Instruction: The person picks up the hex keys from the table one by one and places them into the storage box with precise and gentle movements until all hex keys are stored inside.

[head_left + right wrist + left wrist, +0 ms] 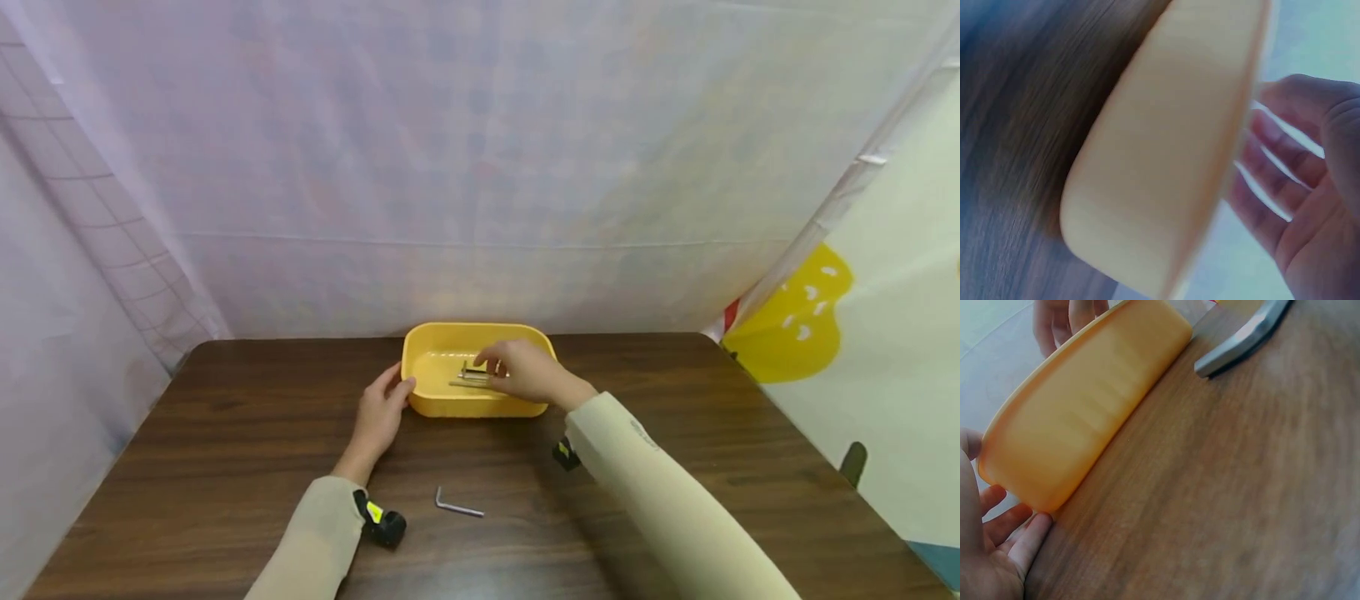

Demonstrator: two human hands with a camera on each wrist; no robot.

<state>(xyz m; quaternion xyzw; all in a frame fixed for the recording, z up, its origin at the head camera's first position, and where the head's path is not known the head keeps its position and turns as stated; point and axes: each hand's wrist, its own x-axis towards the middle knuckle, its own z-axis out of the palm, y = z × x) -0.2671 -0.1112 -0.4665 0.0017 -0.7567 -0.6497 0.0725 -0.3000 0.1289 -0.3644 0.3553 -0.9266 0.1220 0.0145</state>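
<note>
A yellow plastic bin (472, 407) stands at the far edge of the table, with several metal hex keys (471, 377) lying inside it. My left hand (380, 414) holds the bin's left end, its thumb on the rim and its fingers round the corner. Over the right side of the bin my right hand (525, 371) reaches in above the hex keys, its fingers loosely bent and spread. The bin wall hides its fingertips in the right wrist view. Another hex key (459, 507) lies on the table in front of the bin, also visible in the left wrist view.
The dark wood-grain table (247, 442) ends just behind the bin, where a pale curtain (480, 167) hangs. A white cloth with a yellow print (787, 333) hangs on the right side.
</note>
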